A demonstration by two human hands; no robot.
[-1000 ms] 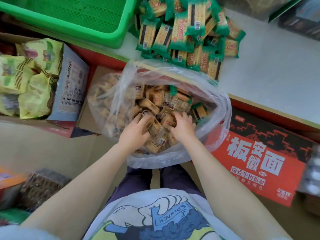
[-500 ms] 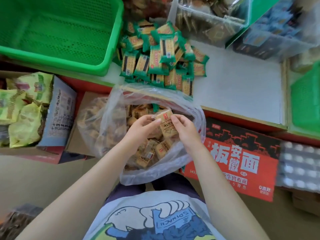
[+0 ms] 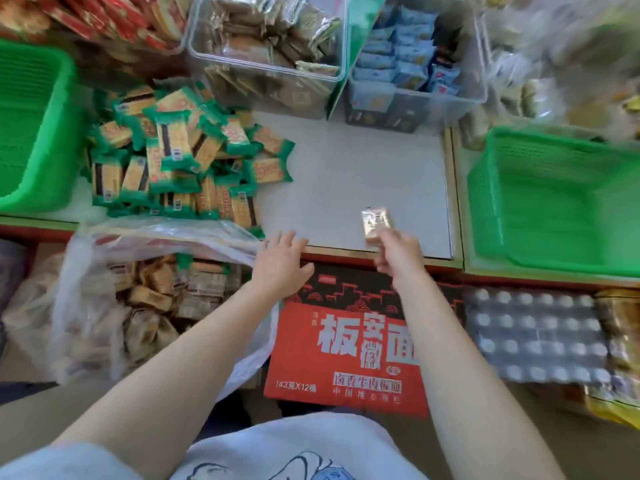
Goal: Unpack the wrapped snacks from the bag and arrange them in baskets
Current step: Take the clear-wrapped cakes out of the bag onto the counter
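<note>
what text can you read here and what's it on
"板面", large white characters: red carton
"143克X12桶", small white print at lower left: same carton
Its other small lines: too blurred to read.
Green snack packs, snack in right hand, clear bins' packs: print unreadable.

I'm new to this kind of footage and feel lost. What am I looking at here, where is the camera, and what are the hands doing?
There is no machine here: a person wears a wide-angle camera on the head, looking down at their own arms. The right hand pinches one brown wrapped snack above the grey shelf. The left hand is open and holds nothing, beside the clear plastic bag, which is full of similar brown snacks. On the shelf lies a pile of green-wrapped snacks. A green basket stands at the left and another green basket at the right. Behind them are clear bins of other packets. Below the shelf sits a red carton.
</note>
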